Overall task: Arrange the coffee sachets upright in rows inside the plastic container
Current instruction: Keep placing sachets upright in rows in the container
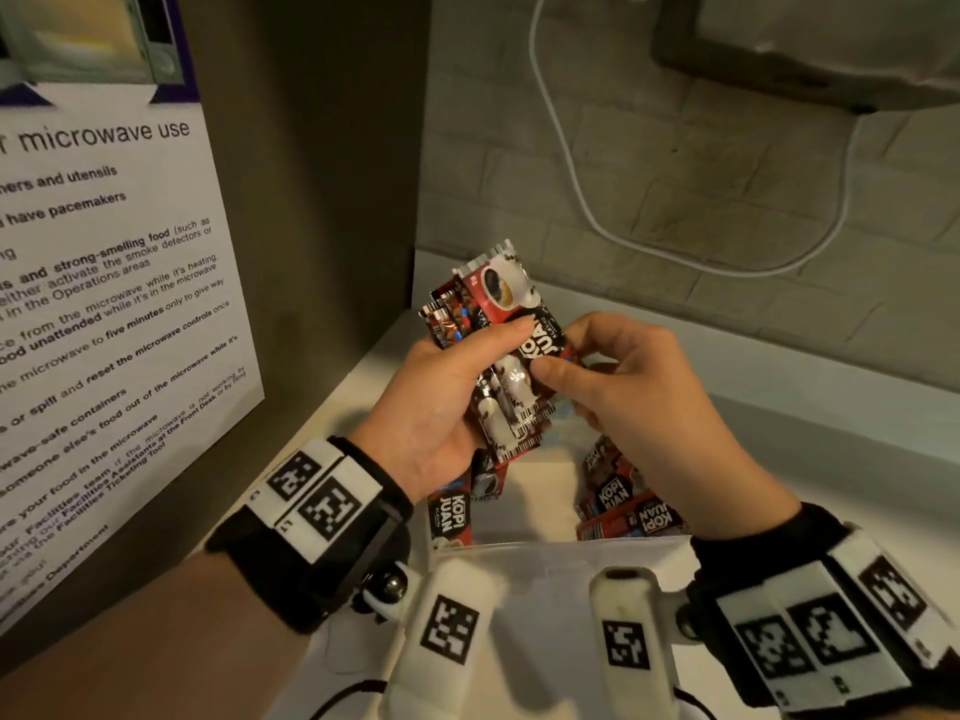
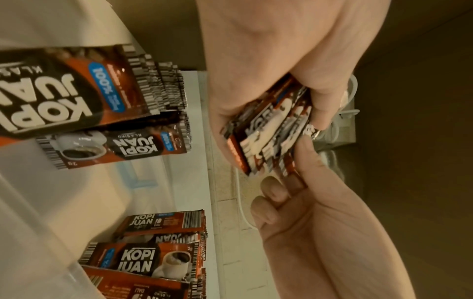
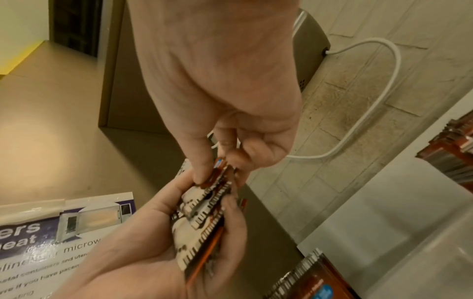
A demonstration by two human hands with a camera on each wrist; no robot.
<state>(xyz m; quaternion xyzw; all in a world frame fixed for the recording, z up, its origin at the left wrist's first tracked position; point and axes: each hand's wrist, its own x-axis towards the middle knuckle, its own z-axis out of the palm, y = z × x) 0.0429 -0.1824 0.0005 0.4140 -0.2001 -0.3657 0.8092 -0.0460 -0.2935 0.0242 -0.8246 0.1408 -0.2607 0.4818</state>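
Note:
My left hand (image 1: 457,387) grips a fanned bundle of red-and-black Kopi Juan coffee sachets (image 1: 511,350), held upright above the translucent plastic container (image 1: 545,556). My right hand (image 1: 597,366) pinches the bundle's right edge between thumb and fingers. In the left wrist view the bundle (image 2: 268,131) sits in my left hand (image 2: 256,60), with right fingertips (image 2: 304,149) on it. More sachets stand in the container at its left (image 1: 452,511) and right (image 1: 634,511). In the right wrist view my right hand (image 3: 217,91) pinches the bundle (image 3: 202,218).
A microwave-use notice (image 1: 104,304) hangs on the brown side panel to the left. A white cable (image 1: 571,200) loops down the tiled wall from a grey appliance (image 1: 805,44) at top right. The container stands on a white counter (image 1: 831,459).

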